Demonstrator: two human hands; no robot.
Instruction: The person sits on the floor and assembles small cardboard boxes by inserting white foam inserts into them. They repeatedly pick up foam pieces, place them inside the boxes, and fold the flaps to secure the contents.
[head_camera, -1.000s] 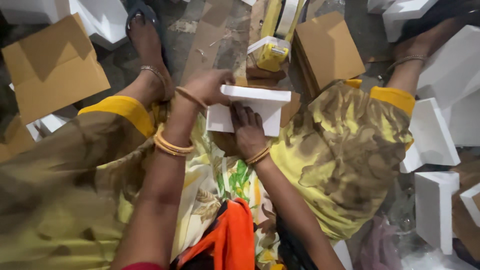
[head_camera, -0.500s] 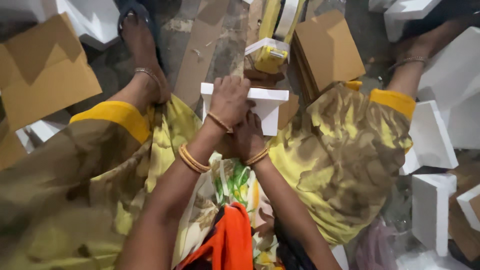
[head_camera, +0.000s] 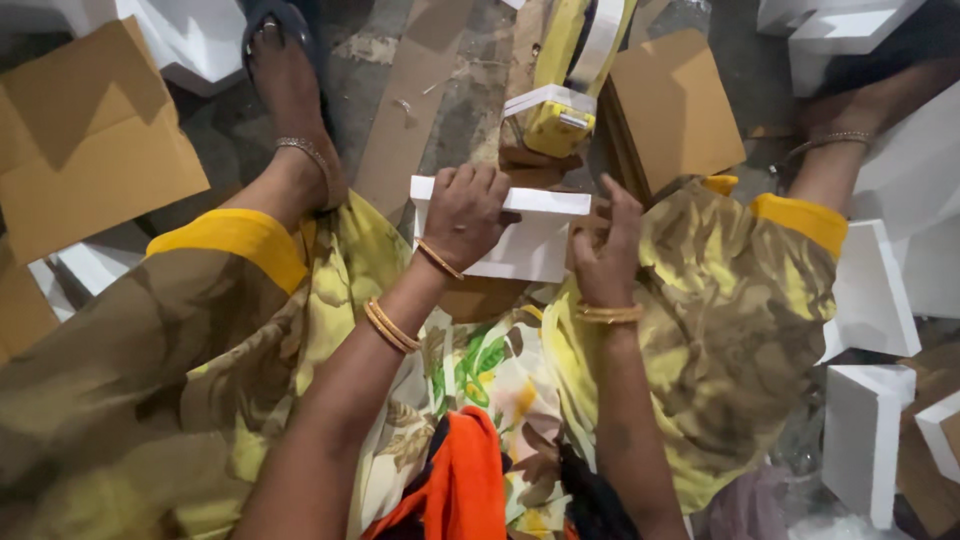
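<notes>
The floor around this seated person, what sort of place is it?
Probably an informal packing workshop. White foam corner blocks and brown cardboard sheets litter the bare grey floor, and both hands work on a white foam piece.

Grey concrete floor (head_camera: 465, 110), littered cardboard sheets (head_camera: 85, 150), white foam blocks (head_camera: 860, 450)

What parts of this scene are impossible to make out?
Head view only:
- Middle of the white foam piece: covered by the left hand.
- Right hand palm side: faces away.
- Yellow tool: top cut off by the frame edge.
- Cardboard sheet: left edge cut off.
</notes>
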